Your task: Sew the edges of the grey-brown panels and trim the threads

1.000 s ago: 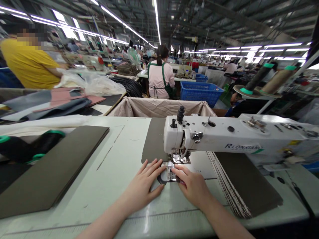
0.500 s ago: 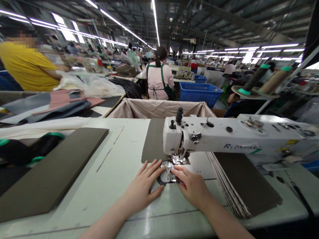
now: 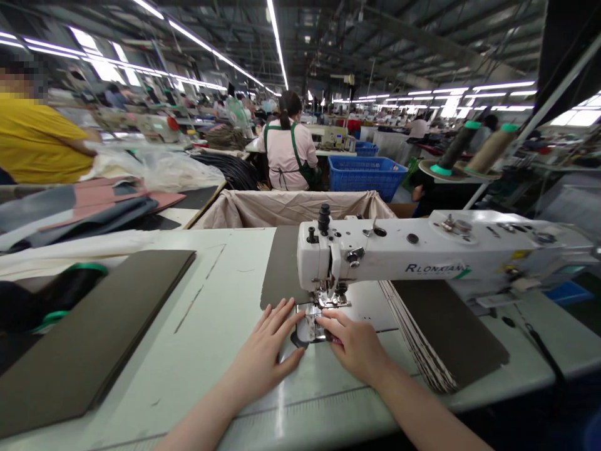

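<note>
My left hand (image 3: 267, 351) lies flat with its fingers spread, fingertips beside the metal needle plate (image 3: 307, 324) of a white sewing machine (image 3: 375, 250). Just right of the plate, my right hand (image 3: 357, 348) has its fingers curled down near the presser foot (image 3: 334, 300). Something small and reddish shows under those fingers, too hidden to name. Behind the foot, a dark olive panel (image 3: 280, 269) lies flat on the table, partly covered by the machine head.
A stack of olive panels (image 3: 98, 332) lies at left, near black thread cones (image 3: 70, 288). More panels with pale edges (image 3: 446, 332) lie under the machine arm. Beyond the pale table (image 3: 220, 357) hangs a cloth-lined bin (image 3: 263, 210). A person in a green apron (image 3: 288, 147) sits ahead, near a blue crate (image 3: 366, 176).
The view has swung slightly to the right, so most things sit further left in the picture. Both hands keep nearly the same place beside the needle plate.
</note>
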Tool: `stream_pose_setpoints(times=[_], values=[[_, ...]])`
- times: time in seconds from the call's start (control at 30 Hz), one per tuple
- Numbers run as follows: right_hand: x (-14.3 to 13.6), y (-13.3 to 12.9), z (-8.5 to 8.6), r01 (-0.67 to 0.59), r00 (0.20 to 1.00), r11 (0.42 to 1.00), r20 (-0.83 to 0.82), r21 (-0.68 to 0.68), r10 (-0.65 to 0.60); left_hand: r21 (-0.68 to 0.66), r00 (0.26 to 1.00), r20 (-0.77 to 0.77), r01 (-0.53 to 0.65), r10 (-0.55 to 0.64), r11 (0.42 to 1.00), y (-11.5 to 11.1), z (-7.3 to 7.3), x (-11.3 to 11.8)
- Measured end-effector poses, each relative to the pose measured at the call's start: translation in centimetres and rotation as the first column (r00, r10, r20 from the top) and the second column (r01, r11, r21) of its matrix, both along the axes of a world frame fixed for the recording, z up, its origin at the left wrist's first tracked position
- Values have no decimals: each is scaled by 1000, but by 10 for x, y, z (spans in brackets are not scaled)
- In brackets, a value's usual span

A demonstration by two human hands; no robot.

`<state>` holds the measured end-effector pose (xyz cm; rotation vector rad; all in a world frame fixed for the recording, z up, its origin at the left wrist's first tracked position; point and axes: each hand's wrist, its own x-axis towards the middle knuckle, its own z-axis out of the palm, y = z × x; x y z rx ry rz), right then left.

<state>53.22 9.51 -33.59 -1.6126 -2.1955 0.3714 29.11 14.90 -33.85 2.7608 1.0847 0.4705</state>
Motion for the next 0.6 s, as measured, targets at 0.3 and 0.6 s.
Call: stream_pose_setpoints(times=[0.3, 0.6], values=[[-2, -4, 4, 14, 1000, 999, -2, 30, -14, 86, 998, -35, -41, 45, 995, -2, -1, 2], [0, -11, 26, 33, 997, 999, 69, -14, -32, 238, 890, -132, -398, 436, 886, -16, 6, -20]])
